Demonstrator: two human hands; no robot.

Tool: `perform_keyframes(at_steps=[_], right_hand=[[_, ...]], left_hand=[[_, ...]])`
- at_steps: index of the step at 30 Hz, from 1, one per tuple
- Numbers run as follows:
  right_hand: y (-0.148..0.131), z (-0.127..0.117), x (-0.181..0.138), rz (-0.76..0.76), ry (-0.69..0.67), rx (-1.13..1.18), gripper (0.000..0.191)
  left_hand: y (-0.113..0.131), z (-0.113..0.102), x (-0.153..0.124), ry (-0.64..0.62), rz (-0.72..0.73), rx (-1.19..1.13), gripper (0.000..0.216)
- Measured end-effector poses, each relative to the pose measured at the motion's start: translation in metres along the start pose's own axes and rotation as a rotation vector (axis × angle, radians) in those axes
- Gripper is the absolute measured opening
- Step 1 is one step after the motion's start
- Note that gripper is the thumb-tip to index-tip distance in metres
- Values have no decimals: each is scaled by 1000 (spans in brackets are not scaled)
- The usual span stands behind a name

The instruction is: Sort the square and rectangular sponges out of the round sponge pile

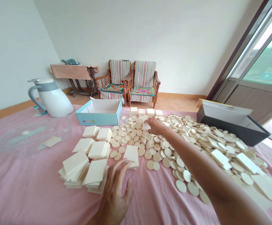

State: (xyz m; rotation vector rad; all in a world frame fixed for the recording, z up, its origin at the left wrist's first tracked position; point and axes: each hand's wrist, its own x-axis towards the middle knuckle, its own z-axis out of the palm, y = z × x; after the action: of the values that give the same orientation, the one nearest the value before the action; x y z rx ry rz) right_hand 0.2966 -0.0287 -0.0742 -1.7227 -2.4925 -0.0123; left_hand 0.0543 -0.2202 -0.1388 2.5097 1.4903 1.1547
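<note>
My left hand [116, 184] rests on the pink cloth with fingers stretched and thumb apart. Its fingertips touch the near edge of a small stack of pale rectangular pieces [131, 154]. Farther out, my right hand [157, 126] reaches over a heap of cream round discs [136, 132], its fingers bent down around a pale flat piece [146, 126]; the fingertips are partly hidden. Left of my left hand stand several stacks of cream square pieces [95, 172]. A row of small square stacks [150, 112] lies beyond the right hand.
A light blue box [98, 118] stands behind the stacks, and a dark open box [232, 125] at the right edge of the heap. A white-grey jug [55, 98] and a clear plastic cover [16, 140] sit at left. Two armchairs [143, 81] are against the wall.
</note>
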Motion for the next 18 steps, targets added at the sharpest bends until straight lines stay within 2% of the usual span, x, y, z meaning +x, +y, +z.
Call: perform_keyframes(at_steps=[4, 8, 10, 12, 15, 18], right_hand=[[0, -1, -3, 52, 40, 7, 45], [-9, -15, -16, 168, 142, 26, 17], [-20, -23, -25, 216, 210, 151, 15], [-37, -28, -35, 234, 222, 442, 10], [-67, -24, -49, 237, 50, 949, 9], [-89, -12, -60, 248, -123, 1171, 5]], left_hand=[[-1, 1, 0, -4, -20, -17, 52], [-2, 5, 1, -53, -84, -72, 70], [-3, 6, 1, -100, -121, -120, 75], [-3, 7, 1, -132, -146, -151, 77], [-4, 7, 0, -147, -167, -168, 76], [-5, 7, 0, -146, -175, -170, 77]])
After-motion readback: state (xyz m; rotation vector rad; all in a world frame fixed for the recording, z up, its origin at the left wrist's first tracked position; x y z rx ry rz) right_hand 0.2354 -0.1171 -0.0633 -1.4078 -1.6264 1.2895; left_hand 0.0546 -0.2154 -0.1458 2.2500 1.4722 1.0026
